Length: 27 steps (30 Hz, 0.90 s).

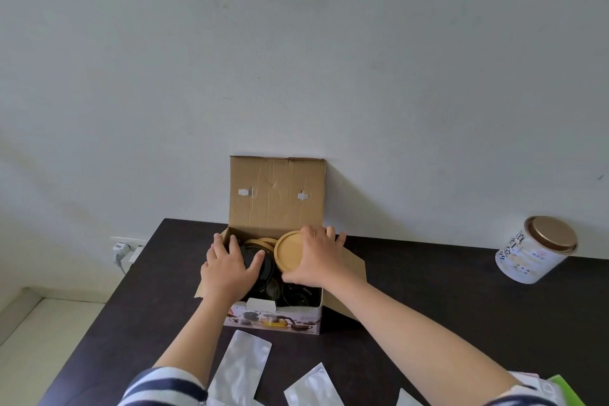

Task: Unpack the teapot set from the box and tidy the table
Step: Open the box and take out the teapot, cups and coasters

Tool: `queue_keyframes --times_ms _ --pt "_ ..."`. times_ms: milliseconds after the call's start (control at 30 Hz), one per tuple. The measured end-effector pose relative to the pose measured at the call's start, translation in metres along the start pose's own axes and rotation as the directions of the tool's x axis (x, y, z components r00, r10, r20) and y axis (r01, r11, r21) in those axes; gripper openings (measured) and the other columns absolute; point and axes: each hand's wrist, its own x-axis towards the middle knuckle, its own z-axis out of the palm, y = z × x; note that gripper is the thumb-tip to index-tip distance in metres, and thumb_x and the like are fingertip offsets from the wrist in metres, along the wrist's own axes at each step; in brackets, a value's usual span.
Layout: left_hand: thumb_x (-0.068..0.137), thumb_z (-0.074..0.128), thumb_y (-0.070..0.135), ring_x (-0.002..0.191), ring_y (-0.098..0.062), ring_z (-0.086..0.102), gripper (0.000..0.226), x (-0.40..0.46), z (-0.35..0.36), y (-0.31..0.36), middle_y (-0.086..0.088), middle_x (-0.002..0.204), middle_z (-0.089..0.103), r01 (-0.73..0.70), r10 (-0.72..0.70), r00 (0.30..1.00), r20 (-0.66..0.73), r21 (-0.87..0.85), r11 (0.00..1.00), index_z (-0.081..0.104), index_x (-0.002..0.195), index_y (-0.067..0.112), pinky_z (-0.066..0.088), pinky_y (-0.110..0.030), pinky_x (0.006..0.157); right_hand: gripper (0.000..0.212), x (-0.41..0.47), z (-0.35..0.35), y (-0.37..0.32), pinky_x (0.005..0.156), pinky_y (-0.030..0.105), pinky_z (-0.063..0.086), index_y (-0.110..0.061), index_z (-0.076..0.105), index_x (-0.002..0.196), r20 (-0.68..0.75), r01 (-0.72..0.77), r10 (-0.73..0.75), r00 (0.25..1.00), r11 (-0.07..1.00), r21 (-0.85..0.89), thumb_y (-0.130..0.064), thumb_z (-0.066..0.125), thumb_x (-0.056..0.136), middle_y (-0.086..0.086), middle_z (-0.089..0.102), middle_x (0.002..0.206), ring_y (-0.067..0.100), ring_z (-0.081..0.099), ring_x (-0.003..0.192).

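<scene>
Two hands reach into one open cardboard box [276,194] on a dark table [428,306]. The right hand [321,257] clamps one round wooden coaster [289,251], tilted face toward the camera (others lie behind). The left hand [230,265] rests spread on dark glassware [263,270].

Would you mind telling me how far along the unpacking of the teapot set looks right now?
Early stage. Done: the box is open, its lid flap upright against the wall. In hand: the right hand grips a round wooden coaster at the box top, and the left hand rests on dark pieces inside. Left: the dark glassware is still in the box, and silver packets lie loose on the table.
</scene>
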Motion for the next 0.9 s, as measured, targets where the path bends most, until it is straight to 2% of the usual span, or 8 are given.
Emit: queue_keyframes --times_ms 133,233,300,367,433,533,733,900 --pt "0.087 0.025 0.070 0.143 -0.035 0.015 0.085 -0.001 -0.001 0.001 -0.016 0.158 0.005 0.000 0.000 1.000 -0.007 -0.002 1.000 0.016 0.151 0.015 0.029 -0.049 0.110 0.090 -0.008 0.000 0.011 0.098 0.040 0.035 -0.021 0.038 0.129 -0.285 0.071 -0.007 0.958 0.975 0.213 -0.066 0.068 0.057 0.001 0.046 0.125 0.024 0.042 0.114" --pt "0.087 0.024 0.071 0.143 -0.036 0.015 0.085 -0.001 -0.001 -0.001 -0.016 0.158 0.006 -0.009 0.009 1.000 -0.004 -0.006 1.000 0.016 0.150 0.014 0.029 -0.050 0.109 0.091 -0.018 -0.004 0.037 0.094 0.033 0.042 -0.018 0.038 0.133 -0.393 0.062 0.121 0.912 0.904 0.422 -0.057 0.075 0.060 0.001 0.044 0.126 0.018 0.041 0.115" --pt "0.087 0.024 0.070 0.143 -0.036 0.015 0.085 -0.001 -0.001 -0.001 -0.016 0.158 0.006 -0.008 0.008 1.000 -0.004 -0.005 1.000 0.016 0.150 0.014 0.029 -0.050 0.109 0.088 -0.026 -0.002 0.066 0.090 0.029 0.039 -0.017 0.040 0.133 -0.368 -0.039 0.249 0.896 0.870 0.492 -0.050 0.080 0.061 0.000 0.044 0.127 0.018 0.037 0.119" --pt "0.087 0.024 0.070 0.143 -0.036 0.015 0.085 -0.001 -0.001 -0.001 -0.016 0.158 0.006 -0.007 0.007 1.000 -0.005 -0.002 1.000 0.016 0.150 0.014 0.030 -0.050 0.109 0.085 -0.035 0.007 0.100 0.083 0.028 0.037 -0.019 0.043 0.130 -0.282 -0.219 0.402 0.871 0.832 0.510 -0.046 0.081 0.060 0.003 0.045 0.127 0.023 0.036 0.121" --pt "0.087 0.024 0.070 0.143 -0.036 0.015 0.085 0.000 0.000 -0.001 -0.016 0.158 0.006 -0.008 0.008 1.000 -0.008 0.001 1.000 0.016 0.150 0.014 0.030 -0.050 0.109 0.081 -0.045 0.020 0.134 0.077 0.032 0.040 -0.019 0.044 0.126 -0.177 -0.399 0.536 0.826 0.777 0.488 -0.044 0.082 0.058 0.009 0.045 0.125 0.029 0.036 0.119" --pt "0.087 0.024 0.070 0.142 -0.037 0.016 0.085 0.001 0.001 -0.001 -0.016 0.158 0.007 -0.005 0.005 1.000 -0.012 0.007 1.000 0.016 0.150 0.015 0.031 -0.050 0.109 0.085 -0.058 0.037 0.174 0.079 0.038 0.048 -0.018 0.041 0.130 -0.085 -0.562 0.635 0.768 0.731 0.387 -0.045 0.082 0.060 0.011 0.041 0.128 0.030 0.035 0.121" --pt "0.087 0.026 0.069 0.141 -0.037 0.018 0.084 0.001 0.002 0.000 -0.016 0.158 0.008 0.008 -0.008 1.000 -0.021 0.013 1.000 0.018 0.150 0.015 0.033 -0.051 0.107 0.086 -0.057 0.061 0.225 0.086 0.046 0.050 -0.015 0.040 0.135 -0.061 -0.637 0.705 0.707 0.672 0.377 -0.048 0.080 0.066 0.014 0.035 0.137 0.033 0.031 0.129" --pt "0.087 0.028 0.069 0.141 -0.037 0.018 0.083 0.002 0.002 0.000 -0.015 0.158 0.009 0.014 -0.013 1.000 -0.023 0.019 1.000 0.018 0.150 0.016 0.033 -0.052 0.106 0.082 -0.040 0.064 0.244 0.094 0.052 0.046 -0.015 0.035 0.141 -0.110 -0.616 0.692 0.714 0.695 0.371 -0.050 0.073 0.076 0.017 0.019 0.153 0.038 0.021 0.139"
